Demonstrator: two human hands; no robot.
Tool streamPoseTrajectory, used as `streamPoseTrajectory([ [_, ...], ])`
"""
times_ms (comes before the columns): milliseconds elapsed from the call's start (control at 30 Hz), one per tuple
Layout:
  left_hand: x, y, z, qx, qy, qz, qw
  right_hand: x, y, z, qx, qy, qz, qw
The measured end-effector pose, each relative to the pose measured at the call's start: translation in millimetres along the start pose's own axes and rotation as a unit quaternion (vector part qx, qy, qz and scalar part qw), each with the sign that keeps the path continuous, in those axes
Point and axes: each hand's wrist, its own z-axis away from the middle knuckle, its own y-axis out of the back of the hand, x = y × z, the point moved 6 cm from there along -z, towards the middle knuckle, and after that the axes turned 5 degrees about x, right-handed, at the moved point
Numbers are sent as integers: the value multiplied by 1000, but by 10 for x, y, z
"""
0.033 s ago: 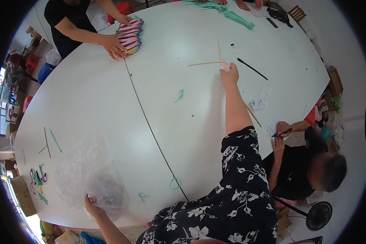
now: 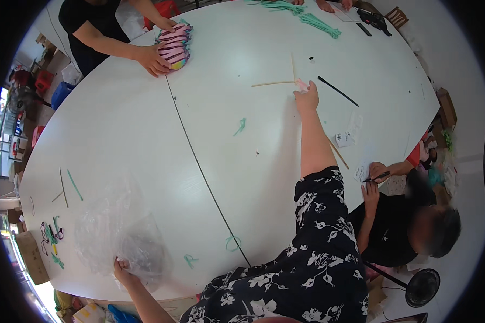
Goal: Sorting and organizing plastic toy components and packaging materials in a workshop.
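In the head view, the person's left hand (image 2: 126, 274) curls at the near edge of a clear bag (image 2: 105, 229) on the white table (image 2: 199, 107), and the right hand (image 2: 307, 100) reaches a small pink thing (image 2: 302, 84) beside two thin sticks (image 2: 273, 84). The bag and pink thing lie well apart, so the work looks unfinished. Fingers hide most of the pink thing, and one cannot tell whether either hand pinches tight or what the crinkly bag holds.

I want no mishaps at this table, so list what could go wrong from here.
1. The thin, crumpled plastic bag at the left hand could slide or snag if tugged.
2. The right hand, stretched far out, might knock the thin pale stick beside the pink piece at its fingertips.
3. If the bag shifts sideways, it could sweep the loose green tie along.
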Motion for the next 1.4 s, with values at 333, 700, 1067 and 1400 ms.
streamPoseTrajectory([
  [333, -22, 26, -103, 44, -32, -95, 994, 47, -280, -94, 10, 28, 67, 997],
  [700, 15, -107, -33, 50, -41, -99, 993, -1244, -217, 1751, -207, 184, -153, 949],
  [1067, 30, -97, 18, 18, -49, -62, 997, -1214, -7, 2112, -226, 139, -88, 960],
  [1400, 12, -68, -24, -10, -78, -68, 995, -944, 1077, 3125, -69, 290, -58, 953],
])
